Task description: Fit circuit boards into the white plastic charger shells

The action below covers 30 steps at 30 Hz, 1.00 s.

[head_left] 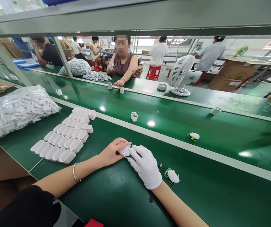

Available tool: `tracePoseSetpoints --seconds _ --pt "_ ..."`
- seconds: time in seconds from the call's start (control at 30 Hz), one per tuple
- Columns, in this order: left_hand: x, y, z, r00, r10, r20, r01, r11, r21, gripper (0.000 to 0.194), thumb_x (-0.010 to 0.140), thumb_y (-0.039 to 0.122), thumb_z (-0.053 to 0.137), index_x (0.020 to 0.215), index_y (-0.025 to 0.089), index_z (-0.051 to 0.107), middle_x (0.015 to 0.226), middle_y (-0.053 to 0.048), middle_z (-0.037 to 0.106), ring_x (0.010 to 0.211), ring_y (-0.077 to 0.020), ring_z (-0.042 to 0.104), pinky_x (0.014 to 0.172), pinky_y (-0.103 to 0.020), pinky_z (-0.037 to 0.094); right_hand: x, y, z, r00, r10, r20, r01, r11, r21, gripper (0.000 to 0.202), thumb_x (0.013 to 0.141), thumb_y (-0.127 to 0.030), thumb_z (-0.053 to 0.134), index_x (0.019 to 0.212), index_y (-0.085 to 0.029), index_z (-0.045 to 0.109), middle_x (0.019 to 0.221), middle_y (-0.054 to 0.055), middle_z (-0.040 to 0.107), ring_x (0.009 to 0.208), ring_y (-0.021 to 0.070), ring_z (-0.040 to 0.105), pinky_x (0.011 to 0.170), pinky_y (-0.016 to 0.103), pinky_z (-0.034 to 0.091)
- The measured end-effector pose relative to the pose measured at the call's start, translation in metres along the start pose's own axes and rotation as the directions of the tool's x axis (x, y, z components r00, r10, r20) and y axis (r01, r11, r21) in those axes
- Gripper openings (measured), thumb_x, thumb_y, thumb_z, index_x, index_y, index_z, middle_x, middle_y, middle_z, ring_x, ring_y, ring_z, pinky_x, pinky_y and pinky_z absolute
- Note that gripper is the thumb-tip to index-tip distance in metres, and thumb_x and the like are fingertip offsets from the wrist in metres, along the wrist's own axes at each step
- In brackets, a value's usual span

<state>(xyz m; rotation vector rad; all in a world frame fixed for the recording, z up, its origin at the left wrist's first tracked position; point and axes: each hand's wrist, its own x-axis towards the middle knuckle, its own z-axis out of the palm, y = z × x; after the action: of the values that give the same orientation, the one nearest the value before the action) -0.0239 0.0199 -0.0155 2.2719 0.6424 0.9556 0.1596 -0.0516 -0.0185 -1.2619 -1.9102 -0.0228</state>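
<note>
My left hand (113, 152), bare with a bangle at the wrist, is closed around a small white plastic housing (125, 151). At the other end of that housing my right hand (145, 164), in a white glove, has its fingers bent together. A thin dark edge shows by its fingertips, but what they pinch is mostly hidden. To the right of the glove a small green circuit board (172, 176) with a white oval piece on top lies on the bench. Rows of open white oval housings (62, 135) stand left of my hands.
A clear bag of white parts (19, 110) lies at the left. Beyond a pale rail (173, 143) runs a green belt (107, 104) carrying a housing (134, 116) and another circuit board (193, 136). Across it sit a co-worker (126, 63) and a white fan (180, 75).
</note>
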Motion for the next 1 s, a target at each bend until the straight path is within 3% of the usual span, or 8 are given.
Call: tracePoseSetpoints --seconds 0.07,0.13,0.2,0.27,0.47,0.63,0.8,1.0 --pt "0.002 0.003 0.001 1.0 0.0 -0.009 0.0 1.0 -0.014 0.045 0.078 0.013 0.063 0.121 0.023 0.055 0.113 -0.008 0.06 0.104 -0.0211 0.059 0.089 -0.035 0.052 0.002 -0.003 0.0 0.96 0.26 0.102 -0.279 0.884 0.375 0.052 0.086 -0.039 0.058 0.135 -0.027 0.046 0.128 0.01 0.054 0.115 0.0245 0.053 0.092 0.039 0.048" --pt "0.003 0.006 0.001 1.0 0.006 -0.013 -0.006 0.999 -0.032 0.048 0.074 0.02 0.072 0.118 0.021 0.056 0.114 -0.008 0.062 0.107 -0.0233 0.058 0.092 -0.038 0.051 0.006 -0.006 -0.002 0.844 0.422 0.331 -0.529 0.55 0.646 0.069 0.084 -0.049 0.057 0.144 -0.026 0.031 0.138 0.012 0.045 0.12 0.0242 0.05 0.096 0.041 0.045" --pt "0.003 0.011 0.003 1.0 0.016 -0.014 -0.017 0.999 -0.048 0.051 0.07 0.025 0.077 0.116 0.021 0.056 0.113 -0.009 0.064 0.114 -0.026 0.055 0.097 -0.041 0.048 0.013 -0.011 -0.005 0.746 0.384 0.545 -0.653 0.254 0.714 0.068 0.083 -0.051 0.056 0.141 -0.023 0.035 0.135 0.012 0.048 0.119 0.0236 0.051 0.097 0.041 0.044" --pt "0.003 0.015 0.004 0.999 0.041 -0.014 -0.042 0.997 -0.061 0.048 0.071 0.027 0.077 0.114 0.021 0.058 0.113 -0.009 0.066 0.12 -0.0274 0.051 0.1 -0.044 0.045 0.019 -0.015 -0.008 0.717 0.307 0.625 -0.686 0.154 0.711 0.057 0.078 -0.047 0.061 0.127 -0.018 0.049 0.12 0.011 0.059 0.111 0.0234 0.055 0.095 0.039 0.045" --pt "0.002 0.021 0.006 0.997 0.079 0.005 -0.079 0.996 -0.043 0.038 0.073 0.031 0.076 0.108 0.022 0.063 0.112 -0.009 0.067 0.115 -0.0271 0.053 0.099 -0.046 0.044 0.024 -0.028 -0.007 0.692 0.468 0.549 -0.704 0.272 0.656 0.021 0.067 -0.029 0.058 0.085 -0.017 0.06 0.081 0.003 0.066 0.078 0.0194 0.061 0.071 0.031 0.051" --pt "0.001 0.02 0.004 0.999 0.027 0.042 -0.024 0.997 -0.071 0.046 0.074 0.029 0.075 0.116 0.022 0.06 0.112 -0.007 0.067 0.112 -0.0249 0.052 0.098 -0.043 0.045 0.029 -0.03 -0.017 0.702 0.486 0.521 -0.709 0.407 0.576 0.021 0.072 -0.031 0.054 0.087 -0.019 0.063 0.079 0.003 0.068 0.073 0.0191 0.063 0.066 0.03 0.051" --pt "0.0 0.016 0.004 0.949 -0.304 0.085 0.31 0.949 -0.057 0.05 0.07 0.02 0.076 0.117 0.022 0.059 0.112 -0.007 0.064 0.107 -0.0239 0.054 0.098 -0.044 0.046 0.016 0.005 -0.06 0.764 0.513 0.391 -0.509 0.852 -0.121 0.027 0.082 -0.043 0.057 0.067 -0.023 0.066 0.045 -0.001 0.05 0.042 0.0168 0.053 0.046 0.029 0.04" --pt "-0.002 0.012 0.006 0.91 -0.413 0.039 0.415 0.908 -0.063 0.057 0.075 0.014 0.062 0.13 0.02 0.047 0.118 -0.01 0.059 0.111 -0.0246 0.055 0.099 -0.044 0.045 0.0 0.015 -0.068 0.64 0.612 0.464 -0.316 0.761 -0.567 0.013 0.07 -0.021 0.07 0.058 -0.021 0.064 0.037 -0.003 0.04 0.029 0.0158 0.043 0.038 0.028 0.031"
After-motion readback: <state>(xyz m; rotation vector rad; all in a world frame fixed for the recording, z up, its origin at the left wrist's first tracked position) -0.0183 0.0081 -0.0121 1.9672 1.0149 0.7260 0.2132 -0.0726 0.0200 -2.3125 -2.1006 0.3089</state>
